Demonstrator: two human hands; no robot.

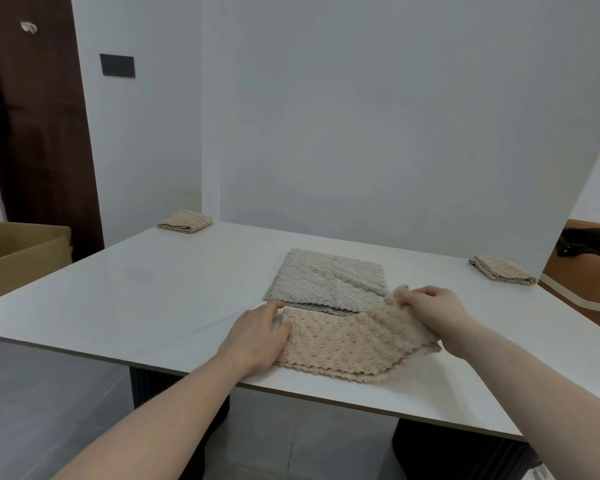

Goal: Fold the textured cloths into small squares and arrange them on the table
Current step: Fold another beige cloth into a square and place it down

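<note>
A: Head view, item one: we log a white table [125, 289] with a beige textured cloth [354, 344] lying at its near edge, just in front of us.

B: Hands on it?

A: Both. We note the left hand [257, 336] lying on the cloth's left end, fingers fairly straight and pressing it flat against the tabletop. The right hand [433, 308] pinches the cloth's far right corner and holds that end lifted off the table, so the cloth curves upward on that side. The hands are apart, one at each end.

B: Item two?

A: A grey textured cloth [326, 277], folded once and lying flat, just behind the beige one; their edges touch or overlap slightly, we cannot tell which.

B: Finished pieces?

A: Two small folded beige squares: one at the far left corner [185, 221], one at the far right corner [503, 270], well apart from each other.

B: Surroundings?

A: A cardboard box [21, 254] left of the table, a dark wooden door [32, 126] behind it, white walls.
</note>
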